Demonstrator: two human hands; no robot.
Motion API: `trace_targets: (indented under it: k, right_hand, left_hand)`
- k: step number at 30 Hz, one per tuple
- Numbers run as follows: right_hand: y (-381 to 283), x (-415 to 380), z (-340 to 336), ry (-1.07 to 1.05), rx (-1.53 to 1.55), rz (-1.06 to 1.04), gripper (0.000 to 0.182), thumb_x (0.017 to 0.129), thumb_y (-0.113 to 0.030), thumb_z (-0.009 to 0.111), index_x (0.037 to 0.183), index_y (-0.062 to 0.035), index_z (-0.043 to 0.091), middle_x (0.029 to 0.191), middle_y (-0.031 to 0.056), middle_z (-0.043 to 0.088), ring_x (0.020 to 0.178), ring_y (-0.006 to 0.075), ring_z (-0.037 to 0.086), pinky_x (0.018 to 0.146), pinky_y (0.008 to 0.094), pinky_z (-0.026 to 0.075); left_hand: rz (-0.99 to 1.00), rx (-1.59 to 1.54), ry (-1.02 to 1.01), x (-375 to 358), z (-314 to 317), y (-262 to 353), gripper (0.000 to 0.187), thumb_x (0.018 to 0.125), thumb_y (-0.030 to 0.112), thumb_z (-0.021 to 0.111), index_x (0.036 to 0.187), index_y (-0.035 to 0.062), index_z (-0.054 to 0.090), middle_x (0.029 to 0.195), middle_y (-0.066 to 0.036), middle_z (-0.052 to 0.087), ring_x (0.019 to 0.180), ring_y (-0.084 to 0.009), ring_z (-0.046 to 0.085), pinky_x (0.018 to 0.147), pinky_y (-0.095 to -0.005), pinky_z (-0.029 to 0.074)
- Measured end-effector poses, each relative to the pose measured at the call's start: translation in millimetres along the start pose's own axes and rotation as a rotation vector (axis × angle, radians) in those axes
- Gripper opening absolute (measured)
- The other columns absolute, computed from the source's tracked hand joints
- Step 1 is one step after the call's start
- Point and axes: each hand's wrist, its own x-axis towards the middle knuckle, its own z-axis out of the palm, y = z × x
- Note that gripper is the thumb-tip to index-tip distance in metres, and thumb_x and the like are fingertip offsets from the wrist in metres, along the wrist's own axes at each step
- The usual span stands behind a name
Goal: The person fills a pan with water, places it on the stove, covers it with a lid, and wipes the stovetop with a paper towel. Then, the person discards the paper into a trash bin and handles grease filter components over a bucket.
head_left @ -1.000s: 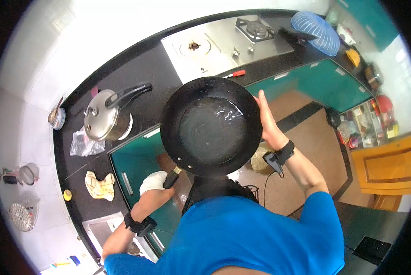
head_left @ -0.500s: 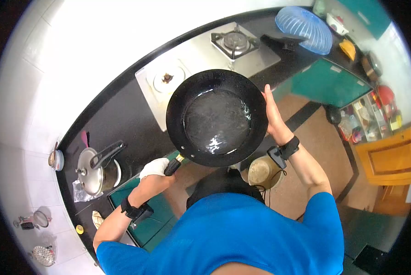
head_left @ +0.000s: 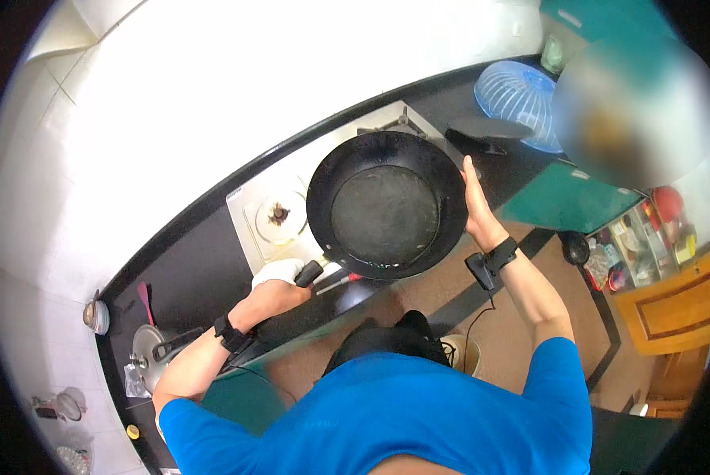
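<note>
A black frying pan [head_left: 385, 207] hangs above the gas stove, its wet-looking inside facing me. My left hand [head_left: 282, 296] is closed round its black handle [head_left: 309, 274], with a white cloth [head_left: 274, 271] between palm and handle. On the far right side of the pan, my right hand [head_left: 478, 207] presses its palm and fingers against the outer wall. The pan covers much of the right-hand burner. The left burner [head_left: 279, 214], without a grate, shows beside the pan.
A ribbed blue plastic cover [head_left: 517, 99] lies at the back right near a dark flat object [head_left: 489, 131]. A pressure cooker [head_left: 151, 348] and a pink spatula [head_left: 144, 302] stand on the left counter [head_left: 189, 261]. A bucket [head_left: 470, 352] is on the floor by my feet.
Both hands have carried the pan forward over the stove, and its tilt has changed. Bright glints inside the pan have shrunk. My body has moved closer to the counter.
</note>
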Motion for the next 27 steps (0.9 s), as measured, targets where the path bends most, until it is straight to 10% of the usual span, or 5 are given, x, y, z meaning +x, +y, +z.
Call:
trace_targets:
  k: [13, 18, 20, 27]
  right_hand:
    - [-71.3, 200.5, -49.6, -0.329, -0.135, 0.100, 0.087, 0.102, -0.070, 0.036, 0.158, -0.0044, 0.033, 0.163, 0.0175, 0.033, 0.147, 0.0300, 0.038, 0.119, 0.0426, 0.036]
    - [-74.3, 271.5, -69.6, -0.388, -0.101, 0.140, 0.089, 0.101, -0.072, 0.035, 0.157, -0.0032, 0.035, 0.161, 0.0193, 0.034, 0.146, 0.0318, 0.038, 0.120, 0.0433, 0.035]
    - [-73.8, 292.8, -73.7, -0.282, -0.093, 0.157, 0.081, 0.100, -0.071, 0.041, 0.141, -0.0033, 0.057, 0.142, 0.0129, 0.059, 0.128, 0.0246, 0.057, 0.111, 0.0396, 0.045]
    - [-79.9, 351.5, -84.3, -0.340, -0.061, 0.204, 0.081, 0.101, -0.071, 0.040, 0.142, -0.0036, 0.056, 0.142, 0.0127, 0.060, 0.129, 0.0257, 0.057, 0.111, 0.0400, 0.045]
  left_hand:
    - [-0.223, -0.172, 0.058, 143.9, -0.6, 44.3, 0.022, 0.078, 0.023, 0.071, 0.096, 0.0097, 0.072, 0.077, -0.015, 0.069, 0.072, -0.0305, 0.069, 0.070, -0.0398, 0.053]
    - [-0.257, -0.201, 0.087, 191.3, 10.0, 59.4, 0.025, 0.079, 0.026, 0.072, 0.097, 0.0076, 0.072, 0.078, -0.017, 0.069, 0.072, -0.0324, 0.068, 0.069, -0.0414, 0.053]
    - [-0.294, -0.167, 0.075, 208.1, 8.3, 68.4, 0.026, 0.079, 0.026, 0.072, 0.096, 0.0068, 0.071, 0.078, -0.019, 0.069, 0.072, -0.0336, 0.067, 0.070, -0.0415, 0.053]
    - [-0.325, -0.231, 0.097, 247.5, 8.7, 84.6, 0.024, 0.076, 0.021, 0.069, 0.094, 0.0052, 0.071, 0.076, -0.018, 0.067, 0.070, -0.0319, 0.067, 0.069, -0.0410, 0.052]
